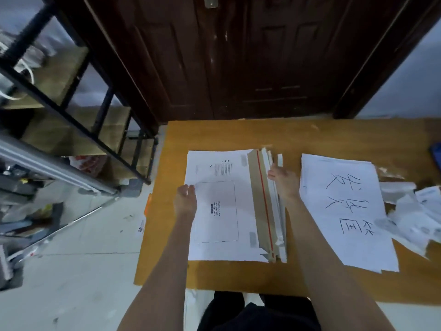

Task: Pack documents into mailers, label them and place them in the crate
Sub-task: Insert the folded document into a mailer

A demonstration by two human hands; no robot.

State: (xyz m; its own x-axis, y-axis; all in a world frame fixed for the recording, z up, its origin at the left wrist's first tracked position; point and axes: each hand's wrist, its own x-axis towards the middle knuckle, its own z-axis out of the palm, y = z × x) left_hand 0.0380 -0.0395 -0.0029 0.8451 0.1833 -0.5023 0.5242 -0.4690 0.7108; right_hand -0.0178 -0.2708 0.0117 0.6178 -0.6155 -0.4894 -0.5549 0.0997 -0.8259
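My L hand [185, 199] rests on the left edge of the top white mailer [222, 206], fingers a bit curled; can't tell if it grips. My R hand [284, 180] pinches the brown flap w/ red strip [265, 201] on its right side. The mailer stack lies mid table [238, 134]. Docs pile [343, 206] w/ big black writing sits just right of it.

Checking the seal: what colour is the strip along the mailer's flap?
Red, on the mailer's brown flap; head view.
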